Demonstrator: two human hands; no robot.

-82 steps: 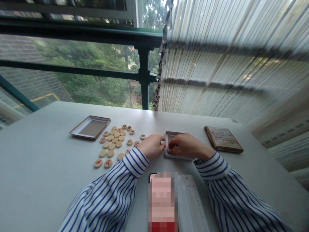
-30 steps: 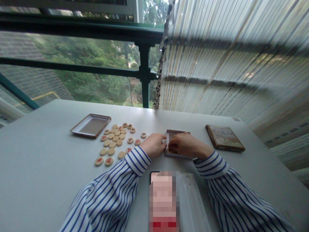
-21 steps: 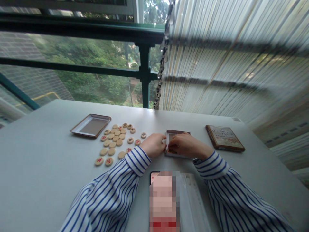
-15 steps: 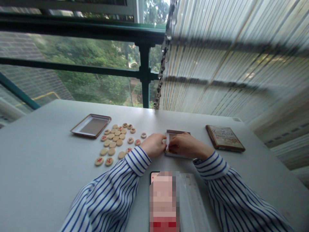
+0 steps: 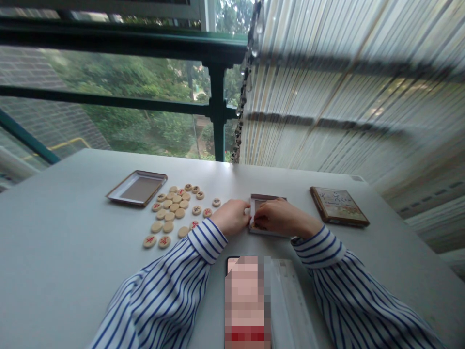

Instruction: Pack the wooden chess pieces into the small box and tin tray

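Just right of the frame's centre, the right hand [image 5: 281,218] stays curled over the small box tray [image 5: 267,199], fingertips pressed down inside it on what looks like a wooden disc, though the pinch itself is hidden. The left hand [image 5: 230,217], loosely closed, keeps steadying the tray's left edge. Almost nothing has shifted over the last seconds, so the hands seem settled at the tray. The loose wooden discs [image 5: 174,208] lie to the left, beyond them an empty lid [image 5: 137,188]; a printed box lid [image 5: 338,205] lies to the right.

Lit softly by daylight from the window [image 5: 119,121]; faint shadows on the table [image 5: 65,271]. Sharp mid-frame, smeared and bowed across the blinds [image 5: 356,97] at right. Pixelated patch low centre.
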